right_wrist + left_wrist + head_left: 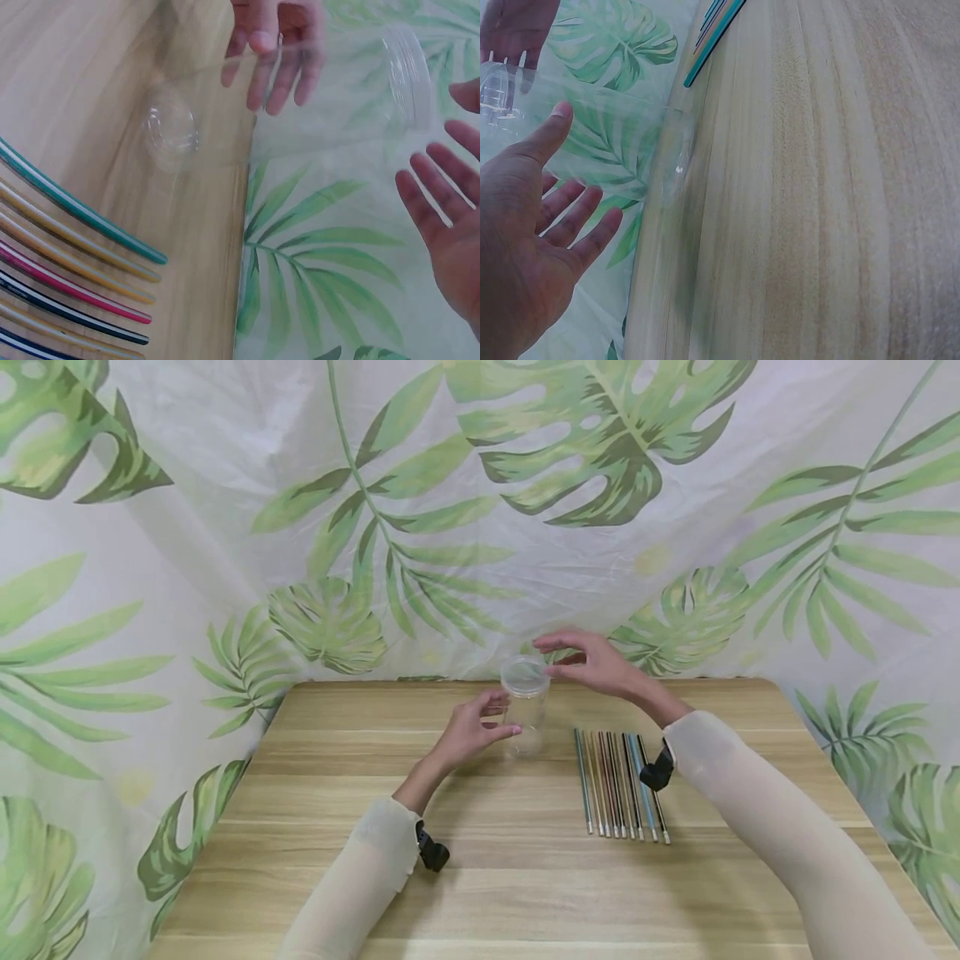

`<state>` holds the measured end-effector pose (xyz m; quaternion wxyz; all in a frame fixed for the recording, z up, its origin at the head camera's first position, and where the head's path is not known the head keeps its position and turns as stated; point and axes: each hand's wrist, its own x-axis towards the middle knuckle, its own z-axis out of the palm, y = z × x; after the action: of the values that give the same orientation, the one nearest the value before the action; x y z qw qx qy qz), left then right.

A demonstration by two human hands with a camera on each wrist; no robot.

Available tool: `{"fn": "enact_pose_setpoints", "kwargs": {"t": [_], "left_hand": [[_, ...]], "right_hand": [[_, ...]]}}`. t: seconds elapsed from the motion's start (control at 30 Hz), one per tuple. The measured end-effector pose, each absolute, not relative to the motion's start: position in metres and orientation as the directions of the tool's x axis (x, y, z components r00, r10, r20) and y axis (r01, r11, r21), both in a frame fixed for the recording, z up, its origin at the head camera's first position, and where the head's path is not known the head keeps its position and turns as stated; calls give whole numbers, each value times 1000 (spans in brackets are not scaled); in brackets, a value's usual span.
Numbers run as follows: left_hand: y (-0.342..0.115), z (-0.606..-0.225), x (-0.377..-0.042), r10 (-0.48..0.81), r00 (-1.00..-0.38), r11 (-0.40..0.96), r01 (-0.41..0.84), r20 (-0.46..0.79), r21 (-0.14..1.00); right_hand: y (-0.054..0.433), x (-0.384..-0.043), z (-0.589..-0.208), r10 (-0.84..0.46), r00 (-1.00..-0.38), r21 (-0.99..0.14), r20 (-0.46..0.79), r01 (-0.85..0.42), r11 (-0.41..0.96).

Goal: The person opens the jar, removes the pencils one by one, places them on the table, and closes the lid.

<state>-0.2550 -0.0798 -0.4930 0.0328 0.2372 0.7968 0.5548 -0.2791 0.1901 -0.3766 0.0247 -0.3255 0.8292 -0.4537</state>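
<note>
A clear, see-through jar (534,714) with a round lid (525,675) stands upright on the table near its back edge. From its left side my left hand (471,728) reaches about the jar's body, thumb in front and fingers loosely spread behind. In the left wrist view, that hand's thumb (551,131) overlaps the jar and the other fingers are relaxed. On the other side, my right hand (592,662) is beside the lid with its fingers extended. Seen from the right wrist, these fingers (431,199) are spread close to the lid end.
Several pencils (617,785) lie side by side in a row to the right of the jar, below my right forearm. The wooden table (480,868) ends just behind the jar, where a leaf-patterned cloth (420,518) hangs. Each wrist wears a black camera (432,850).
</note>
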Motion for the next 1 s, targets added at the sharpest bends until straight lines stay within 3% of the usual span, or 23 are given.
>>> {"fn": "enact_pose_setpoints", "kwargs": {"t": [0.33,0.57,0.8,1.0], "left_hand": [[-79,-496,-254,422,-886,283,332,194,900],[-79,-497,-254,425,-884,276,331,195,902],[-80,-497,-254,422,-886,281,328,191,902],[-81,-493,-255,419,-887,302,336,192,892]], "right_hand": [[195,-288,-378,-676,-723,-812,144,-477,337],[196,-289,-380,-666,-734,-833,134,-447,325],[193,-284,-379,-632,-750,-820,198,-479,312],[190,-279,-379,-581,-761,-741,287,-561,369]]}}
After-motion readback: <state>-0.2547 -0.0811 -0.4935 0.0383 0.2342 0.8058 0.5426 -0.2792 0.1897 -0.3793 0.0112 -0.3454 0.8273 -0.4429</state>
